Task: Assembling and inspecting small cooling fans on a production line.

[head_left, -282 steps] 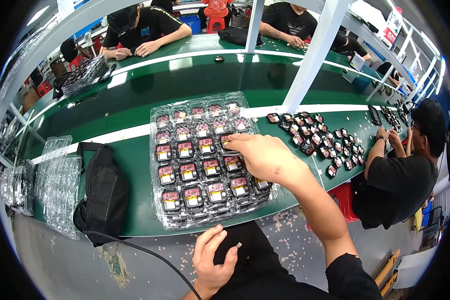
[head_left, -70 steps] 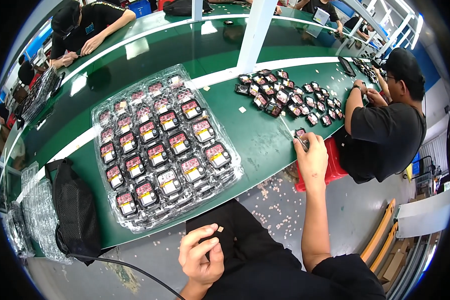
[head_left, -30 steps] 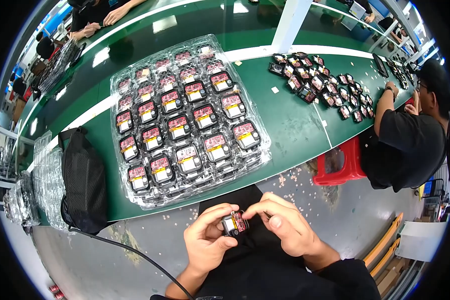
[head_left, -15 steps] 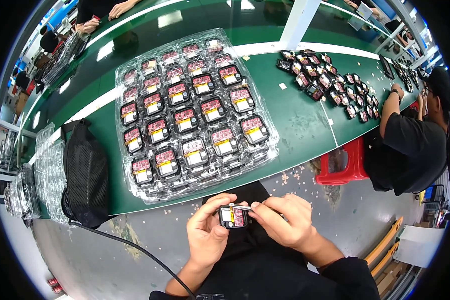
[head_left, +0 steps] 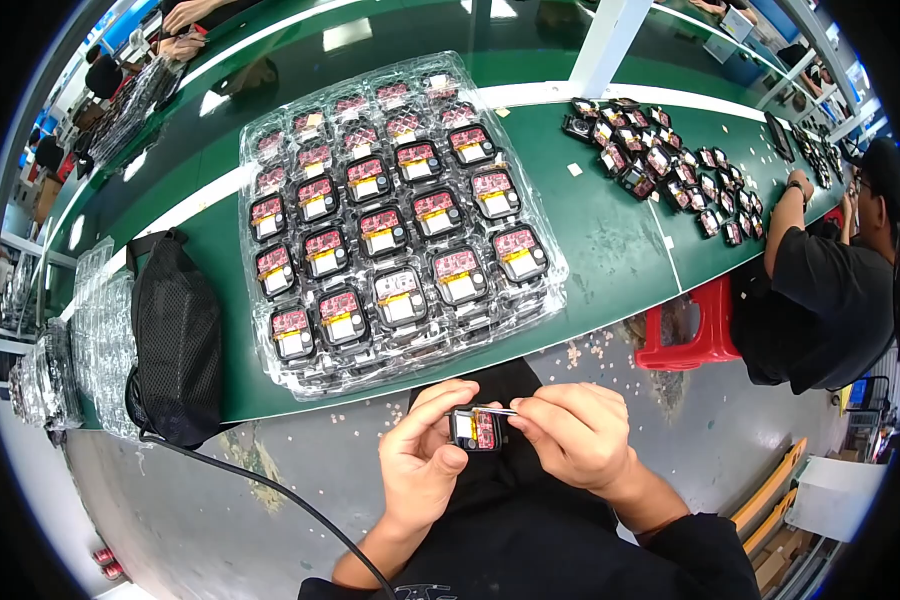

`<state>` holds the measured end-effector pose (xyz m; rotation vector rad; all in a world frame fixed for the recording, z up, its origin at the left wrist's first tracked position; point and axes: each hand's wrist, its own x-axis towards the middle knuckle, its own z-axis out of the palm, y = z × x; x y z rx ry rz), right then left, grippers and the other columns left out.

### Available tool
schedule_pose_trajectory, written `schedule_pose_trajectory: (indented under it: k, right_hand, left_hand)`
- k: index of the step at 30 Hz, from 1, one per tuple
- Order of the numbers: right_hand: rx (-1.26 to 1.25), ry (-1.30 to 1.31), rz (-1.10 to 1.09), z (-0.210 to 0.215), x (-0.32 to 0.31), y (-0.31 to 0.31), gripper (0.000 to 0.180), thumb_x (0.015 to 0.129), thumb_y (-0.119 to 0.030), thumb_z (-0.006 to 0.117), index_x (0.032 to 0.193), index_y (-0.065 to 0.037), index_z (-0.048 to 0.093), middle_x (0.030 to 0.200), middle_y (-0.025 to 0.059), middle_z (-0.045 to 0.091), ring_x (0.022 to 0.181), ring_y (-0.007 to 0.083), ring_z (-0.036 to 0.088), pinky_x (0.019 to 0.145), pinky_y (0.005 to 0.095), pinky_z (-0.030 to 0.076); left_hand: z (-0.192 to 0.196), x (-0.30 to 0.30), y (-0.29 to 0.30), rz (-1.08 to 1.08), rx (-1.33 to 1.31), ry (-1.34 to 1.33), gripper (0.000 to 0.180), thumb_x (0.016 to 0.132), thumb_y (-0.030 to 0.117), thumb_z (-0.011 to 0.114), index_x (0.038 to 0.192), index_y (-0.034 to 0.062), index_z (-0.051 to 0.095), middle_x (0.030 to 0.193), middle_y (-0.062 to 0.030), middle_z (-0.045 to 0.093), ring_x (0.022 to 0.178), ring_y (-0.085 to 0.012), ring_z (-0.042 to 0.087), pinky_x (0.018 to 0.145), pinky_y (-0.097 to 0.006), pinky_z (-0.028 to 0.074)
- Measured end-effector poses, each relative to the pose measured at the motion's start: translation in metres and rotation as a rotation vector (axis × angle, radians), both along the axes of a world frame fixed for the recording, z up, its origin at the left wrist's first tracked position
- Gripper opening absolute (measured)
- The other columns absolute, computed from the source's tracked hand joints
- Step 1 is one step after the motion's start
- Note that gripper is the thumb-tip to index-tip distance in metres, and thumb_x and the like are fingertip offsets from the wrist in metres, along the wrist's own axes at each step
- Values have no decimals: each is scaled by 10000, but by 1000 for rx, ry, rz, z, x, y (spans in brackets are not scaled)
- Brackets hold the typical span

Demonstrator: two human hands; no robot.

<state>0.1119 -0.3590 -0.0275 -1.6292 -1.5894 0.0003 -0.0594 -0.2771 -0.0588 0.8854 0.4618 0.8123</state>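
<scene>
Above my lap, my left hand [head_left: 420, 450] grips a small square black device housing [head_left: 462, 431] by its edges, thumb in front and fingers behind. The open side faces up and shows a red circuit board, a white block, yellow tape and a round silver part. In my right hand [head_left: 582, 435], thumb and fingers pinch slim metal tweezers [head_left: 496, 411], which lie across the housing's top edge. Whether the tips grip anything is too small to tell. Beyond my hands, a stack of clear plastic trays [head_left: 315, 383] carries rows of similar housings [head_left: 401, 297].
A black mesh bag [head_left: 177, 340] and more clear trays [head_left: 100, 340] sit at the left; a black cable [head_left: 270, 488] runs past my left arm. Many loose housings [head_left: 660, 160] lie at the right, near a seated co-worker [head_left: 830, 280] and a red stool [head_left: 692, 330].
The housing has tilted and shifted slightly right in my left hand. My right hand has turned, so the tweezers lie flatter along the housing's top edge. The whole view has shifted a little.
</scene>
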Motion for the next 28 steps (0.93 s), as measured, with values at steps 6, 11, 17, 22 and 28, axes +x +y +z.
schedule_pose_trajectory:
  k: [6, 11, 17, 22, 28]
  right_hand:
    - [20, -39, -25, 0, -2, -2, 226, 727, -83, 851, 915, -47, 731, 797, 36, 675, 625, 176, 644, 529, 295, 501]
    - [65, -80, -41, -8, -6, -1, 231, 740, -81, 840, 941, -28, 738, 805, 40, 667, 599, 163, 624, 515, 289, 484]
    - [65, -217, 46, -11, 2, -4, 208, 786, -71, 794, 979, -11, 745, 839, 39, 667, 560, 136, 572, 482, 266, 425]
    - [-80, -126, 124, -2, 7, 1, 175, 797, -55, 782, 963, -24, 738, 851, 44, 664, 586, 173, 615, 509, 302, 482]
    - [-193, 250, 114, 7, 13, 0, 169, 856, -49, 742, 1021, -83, 730, 899, 87, 672, 709, 266, 697, 558, 311, 551]
  left_hand:
    - [0, 0, 1, -16, 6, 22, 691, 899, 404, 782, 1317, -112, 590, 1384, -203, 541, 1230, -299, 609, 1053, -432, 510]
    - [4, 0, 0, 1, -20, 28, 690, 908, 393, 777, 1319, -126, 585, 1385, -206, 541, 1282, -274, 565, 1084, -412, 474]
    - [7, -1, 3, -2, -67, 49, 675, 913, 382, 772, 1318, -128, 593, 1384, -205, 544, 1292, -273, 555, 1099, -397, 449]
    - [1, -6, 3, 13, -96, 98, 662, 907, 359, 782, 1314, -130, 599, 1379, -202, 546, 1268, -269, 572, 1084, -392, 464]
    - [2, -17, -1, 92, 174, 56, 619, 884, 254, 811, 1341, -104, 596, 1393, -196, 533, 1301, -332, 584, 1114, -497, 465]
